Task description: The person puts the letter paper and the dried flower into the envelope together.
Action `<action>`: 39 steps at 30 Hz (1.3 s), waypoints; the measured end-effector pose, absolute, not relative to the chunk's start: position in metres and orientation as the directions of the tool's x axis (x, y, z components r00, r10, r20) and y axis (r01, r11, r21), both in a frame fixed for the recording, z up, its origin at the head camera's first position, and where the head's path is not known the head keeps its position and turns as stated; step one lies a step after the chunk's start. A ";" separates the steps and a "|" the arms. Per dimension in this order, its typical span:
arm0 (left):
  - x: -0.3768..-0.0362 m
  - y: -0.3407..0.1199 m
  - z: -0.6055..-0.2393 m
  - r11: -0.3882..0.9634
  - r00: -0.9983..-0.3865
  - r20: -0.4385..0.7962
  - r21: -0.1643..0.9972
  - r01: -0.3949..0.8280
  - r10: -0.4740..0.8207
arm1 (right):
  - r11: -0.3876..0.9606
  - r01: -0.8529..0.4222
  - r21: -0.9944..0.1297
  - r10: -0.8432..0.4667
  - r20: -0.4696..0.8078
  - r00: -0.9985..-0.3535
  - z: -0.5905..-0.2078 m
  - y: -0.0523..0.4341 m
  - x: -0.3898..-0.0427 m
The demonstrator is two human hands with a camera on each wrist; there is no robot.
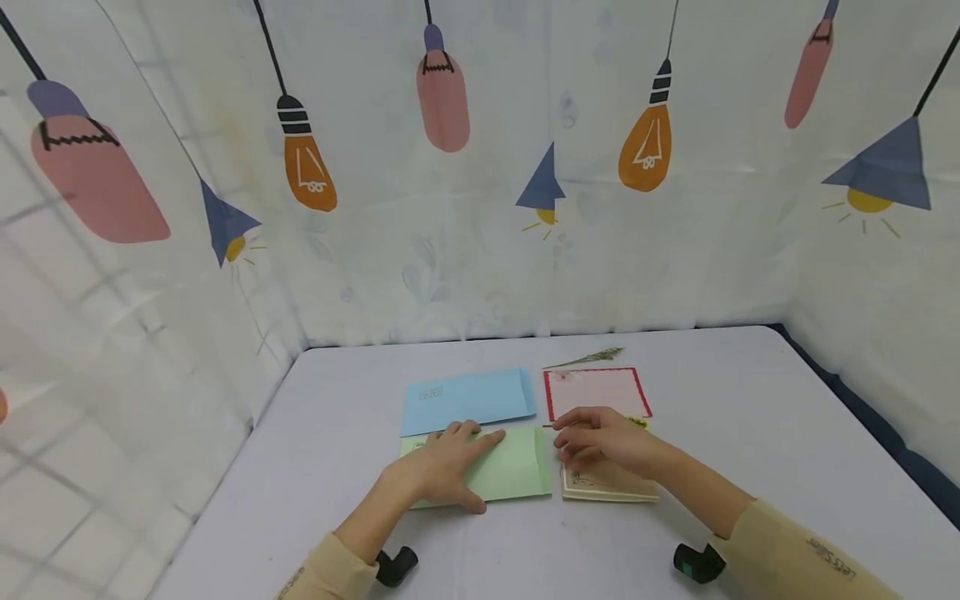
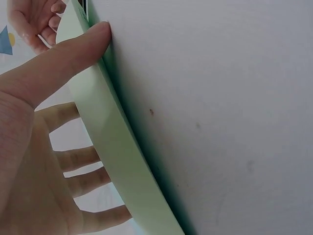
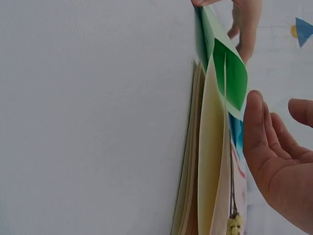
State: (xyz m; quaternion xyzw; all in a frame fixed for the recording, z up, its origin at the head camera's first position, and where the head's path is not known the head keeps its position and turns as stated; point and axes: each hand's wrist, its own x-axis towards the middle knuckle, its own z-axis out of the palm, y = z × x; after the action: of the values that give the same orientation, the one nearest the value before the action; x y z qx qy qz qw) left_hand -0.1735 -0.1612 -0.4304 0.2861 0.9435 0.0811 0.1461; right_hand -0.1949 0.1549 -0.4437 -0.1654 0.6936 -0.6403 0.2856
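Left hand (image 1: 442,467) grip: fingers spread flat, pressing the green envelope (image 1: 510,471) onto the bench (image 1: 750,433). Right hand (image 1: 600,442) grip: fingers loosely curled over the cream card stack (image 1: 607,485), pinching nothing visible. Green envelope lies front-centre, touching the stack's left edge. Behind: blue envelope (image 1: 468,398), red-bordered card (image 1: 596,392), dried sprig (image 1: 588,358).

Blue envelope (image 1: 467,400) print too small.

The right sleeve (image 1: 795,560) bears small dark print, apparently "Let's Slim".
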 end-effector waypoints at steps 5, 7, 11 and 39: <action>-0.173 -0.159 -0.428 0.804 -0.781 -0.207 0.248 0.540 0.589 | 0.186 0.077 -0.979 -0.588 -0.174 -0.790 -0.441 0.176 -0.197; -0.174 -0.159 -0.427 0.804 -0.781 -0.206 0.243 0.543 0.590 | 0.206 0.069 -0.976 -0.588 -0.180 -0.789 -0.439 0.182 -0.197; -0.175 -0.159 -0.426 0.808 -0.782 -0.214 0.243 0.537 0.585 | 0.236 0.066 -0.970 -0.573 -0.193 -0.797 -0.435 0.194 -0.198; -0.172 -0.164 -0.429 0.813 -0.780 -0.234 0.216 0.540 0.580 | 0.575 -0.157 -0.803 -0.462 -0.160 -0.872 -0.448 0.235 -0.193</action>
State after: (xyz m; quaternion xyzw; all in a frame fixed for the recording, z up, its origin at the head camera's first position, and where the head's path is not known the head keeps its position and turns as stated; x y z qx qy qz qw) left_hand -0.1723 -0.1637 -0.4291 0.2977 0.9409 0.0686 0.1461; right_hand -0.1925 0.2353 -0.4481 -0.1780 0.8692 -0.4252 0.1793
